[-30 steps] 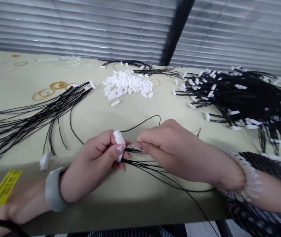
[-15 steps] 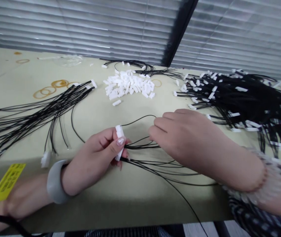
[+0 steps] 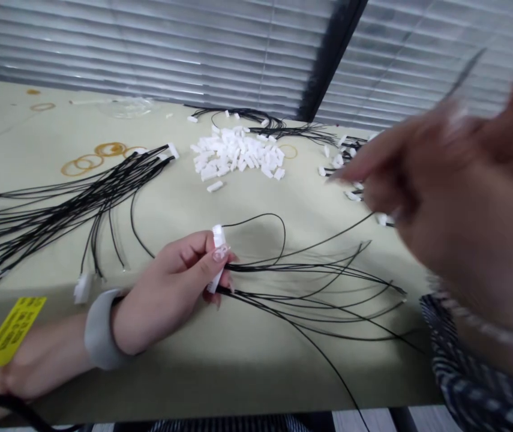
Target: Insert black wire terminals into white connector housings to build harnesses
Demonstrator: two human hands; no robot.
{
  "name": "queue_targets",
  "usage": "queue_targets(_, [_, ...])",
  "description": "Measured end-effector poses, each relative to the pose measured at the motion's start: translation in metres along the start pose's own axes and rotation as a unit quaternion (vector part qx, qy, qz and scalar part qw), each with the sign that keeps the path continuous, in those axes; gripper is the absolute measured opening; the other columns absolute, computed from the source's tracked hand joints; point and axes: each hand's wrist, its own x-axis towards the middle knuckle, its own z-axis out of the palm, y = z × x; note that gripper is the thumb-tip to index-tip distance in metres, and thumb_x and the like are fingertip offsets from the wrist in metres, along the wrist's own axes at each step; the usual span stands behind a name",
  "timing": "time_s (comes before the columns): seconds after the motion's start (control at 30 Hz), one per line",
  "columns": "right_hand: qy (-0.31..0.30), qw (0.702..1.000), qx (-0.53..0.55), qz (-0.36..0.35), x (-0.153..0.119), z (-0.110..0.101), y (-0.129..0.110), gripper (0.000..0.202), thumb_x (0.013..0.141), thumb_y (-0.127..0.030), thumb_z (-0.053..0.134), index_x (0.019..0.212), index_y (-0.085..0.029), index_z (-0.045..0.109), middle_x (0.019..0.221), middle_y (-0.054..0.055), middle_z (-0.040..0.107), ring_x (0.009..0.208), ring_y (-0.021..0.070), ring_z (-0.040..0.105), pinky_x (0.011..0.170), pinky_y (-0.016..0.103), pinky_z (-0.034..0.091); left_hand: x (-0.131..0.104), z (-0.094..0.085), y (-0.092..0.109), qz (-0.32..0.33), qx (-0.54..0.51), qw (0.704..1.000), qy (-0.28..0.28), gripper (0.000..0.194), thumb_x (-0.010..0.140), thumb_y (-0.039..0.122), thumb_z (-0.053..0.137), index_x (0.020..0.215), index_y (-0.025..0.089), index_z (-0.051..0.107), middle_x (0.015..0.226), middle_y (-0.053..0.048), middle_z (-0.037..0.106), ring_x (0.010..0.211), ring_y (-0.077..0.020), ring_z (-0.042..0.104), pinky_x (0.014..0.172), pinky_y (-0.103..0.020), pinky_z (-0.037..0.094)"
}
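The left hand (image 3: 182, 279) pinches a long, narrow white plastic connector (image 3: 218, 237) between thumb and fingers, just above the near part of the pale green table (image 3: 170, 384). The connector's long axis runs from far to near, slightly tilted, roughly crosswise to the thin black wires (image 3: 301, 268) that fan out from its right side, their loose ends pointing away from the left hand.

The right hand (image 3: 454, 180) hangs well apart, up and to the right of the connector, on the side where the wires trail. One wire slants up toward it and is lost behind the hand. A dark thin streak shows beyond its fingers, but blur hides whether they pinch anything; I cannot tell. The connector thus lies down and to the left of the right hand's fingers, with the left hand much nearer, touching it.

Beyond the connector sits a heap of small white plastic pieces (image 3: 238, 153).
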Motion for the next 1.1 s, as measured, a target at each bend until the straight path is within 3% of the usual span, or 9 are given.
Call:
queue_targets(0.07, [-0.077, 0.997, -0.013, -0.027, -0.008, 0.014, -0.007, 0.032, 0.089, -0.014, 0.04, 0.119, -0.023, 0.04, 0.132, 0.005, 0.039, 0.067, 0.0023, 0.057, 0.051, 0.018, 0.044, -0.001, 0.001, 0.002, 0.002, 0.002, 1.0, -0.004, 0.027, 0.083, 0.042, 0.053, 0.077, 0.016, 0.056, 0.059, 0.004, 0.056, 0.05, -0.0046, 0.046, 0.047, -0.014, 0.041])
queue_targets(0.1, [-0.118, 0.992, -0.017, -0.033, -0.011, 0.02, -0.008, 0.021, 0.088, -0.016, 0.044, 0.108, -0.018, 0.047, 0.111, 0.004, 0.054, 0.063, 0.0028, 0.055, 0.052, 0.017, 0.043, -0.001, 0.001, 0.003, 0.003, 0.004, 1.0, -0.008, 0.027, 0.083, 0.042, 0.053, 0.077, 0.016, 0.055, 0.059, 0.004, 0.056, 0.05, -0.0045, 0.046, 0.047, -0.014, 0.04])
queue_targets(0.13, [-0.158, 0.987, -0.018, -0.03, -0.012, 0.026, -0.008, 0.011, 0.087, -0.018, 0.046, 0.096, -0.016, 0.052, 0.089, 0.001, 0.06, 0.061, 0.0035, 0.054, 0.054, 0.017, 0.042, -0.001, 0.002, 0.004, 0.003, 0.006, 1.0, -0.011, 0.027, 0.083, 0.041, 0.053, 0.076, 0.016, 0.054, 0.059, 0.004, 0.056, 0.05, -0.0046, 0.046, 0.046, -0.014, 0.04])
queue_targets(0.17, [-0.184, 0.983, -0.018, -0.025, -0.013, 0.031, -0.007, 0.009, 0.087, -0.02, 0.048, 0.085, -0.015, 0.055, 0.073, -0.002, 0.06, 0.06, 0.0041, 0.053, 0.054, 0.016, 0.041, -0.002, 0.002, 0.005, 0.004, 0.01, 1.0, -0.016, 0.026, 0.083, 0.041, 0.054, 0.076, 0.016, 0.054, 0.06, 0.004, 0.057, 0.051, -0.0047, 0.046, 0.046, -0.013, 0.04])
queue_targets(0.23, [-0.198, 0.98, -0.025, -0.027, -0.011, 0.039, -0.005, 0.015, 0.085, -0.02, 0.052, 0.072, -0.016, 0.058, 0.062, -0.005, 0.057, 0.058, 0.0038, 0.05, 0.054, 0.016, 0.037, -0.003, 0.004, 0.007, 0.012, 0.027, 0.999, -0.025, 0.026, 0.083, 0.04, 0.054, 0.075, 0.015, 0.053, 0.06, 0.004, 0.057, 0.052, -0.0051, 0.047, 0.046, -0.013, 0.039])
queue_targets(0.47, [-0.213, 0.975, -0.054, -0.026, -0.007, 0.046, -0.007, 0.017, 0.082, -0.015, 0.052, 0.069, -0.016, 0.064, 0.062, -0.006, 0.059, 0.057, 0.0028, 0.047, 0.053, 0.017, 0.03, -0.005, 0.004, 0.009, 0.041, 0.106, 0.993, -0.037, 0.025, 0.084, 0.039, 0.05, 0.076, 0.015, 0.053, 0.062, 0.002, 0.057, 0.053, -0.0075, 0.05, 0.049, -0.016, 0.042])
queue_targets(0.83, [-0.221, 0.974, -0.053, -0.017, -0.007, 0.048, -0.008, 0.022, 0.084, -0.02, 0.05, 0.067, -0.013, 0.063, 0.054, -0.005, 0.053, 0.051, 0.0022, 0.04, 0.049, 0.019, 0.027, -0.005, 0.005, 0.01, 0.066, 0.151, 0.985, -0.045, 0.024, 0.086, 0.035, 0.048, 0.074, 0.015, 0.055, 0.063, 0.002, 0.054, 0.055, -0.0086, 0.052, 0.051, -0.018, 0.043])
queue_targets(1.1, [-0.257, 0.965, -0.049, -0.009, -0.005, 0.048, -0.009, 0.031, 0.085, -0.022, 0.048, 0.055, -0.013, 0.048, 0.049, -0.005, 0.041, 0.049, 0.0024, 0.033, 0.049, 0.021, 0.023, -0.007, 0.004, 0.008, 0.07, 0.188, 0.979, -0.044, 0.024, 0.086, 0.035, 0.046, 0.073, 0.016, 0.053, 0.063, 0.002, 0.053, 0.057, -0.0103, 0.053, 0.052, -0.021, 0.044])
